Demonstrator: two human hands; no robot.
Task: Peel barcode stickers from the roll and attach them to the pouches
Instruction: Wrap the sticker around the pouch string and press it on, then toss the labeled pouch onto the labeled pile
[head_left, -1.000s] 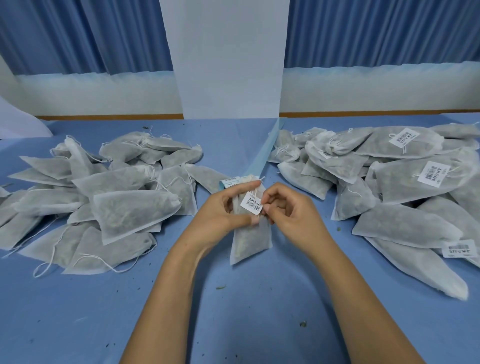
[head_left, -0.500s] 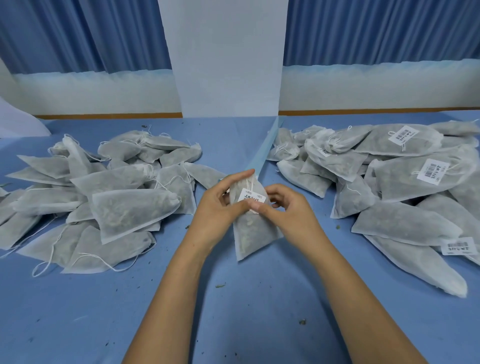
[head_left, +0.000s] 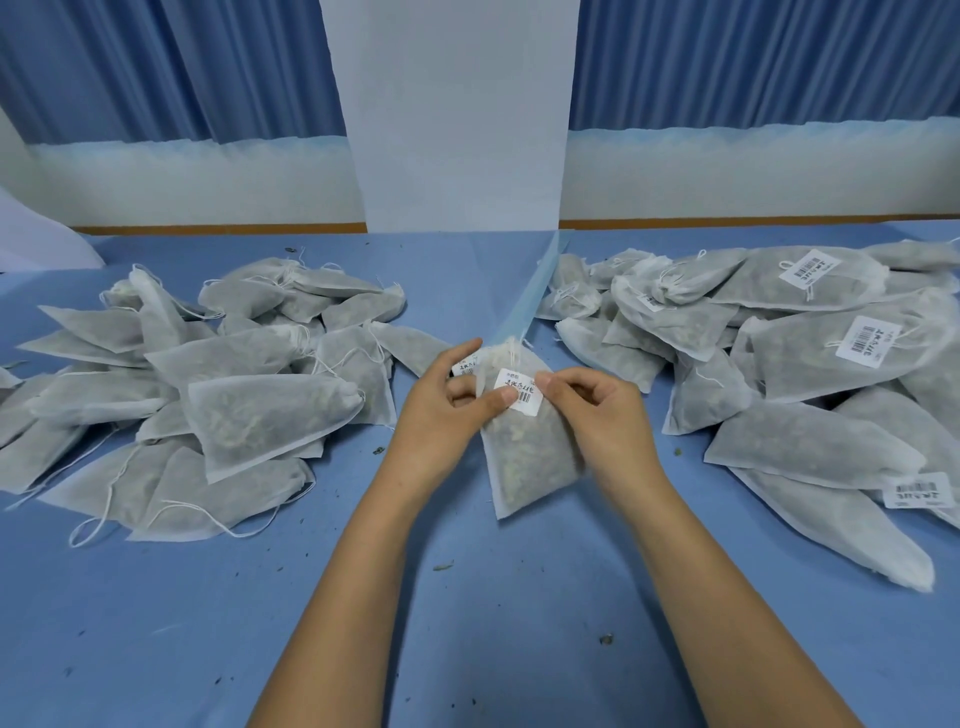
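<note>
Now, from the left: the heap of unlabelled white non-woven pouches (head_left: 208, 395) lies as it did a second ago, with none drawn from it. Beside it the left hand (head_left: 441, 410) grips the one white drawstring pouch (head_left: 530, 457) in work, fingers behind it and thumb pressed on the left edge of the white rectangular barcode sticker (head_left: 522, 389). That sticker is what changed. A second ago it sat loosely by the pouch's neck between the fingertips; now it lies flat on the upper face, and the pouch has swung so its bottom points lower right. The right hand (head_left: 597, 415), fingers curled, pinches the pouch at the sticker's right corner. I judge this pouch all but done, needing only a rub-down before it joins the labelled pile of pouches (head_left: 810, 364) on the right. Behind the hands a pale blue liner strip (head_left: 524, 296) runs up the table, and another label (head_left: 464, 366) peeks out by the left fingers. The roll itself I cannot make out.

The blue cloth-covered table (head_left: 467, 623) is flecked with dried herb crumbs. Beyond it hang blue pleated curtains (head_left: 156, 67), with a white pillar (head_left: 457, 114) in the middle.
</note>
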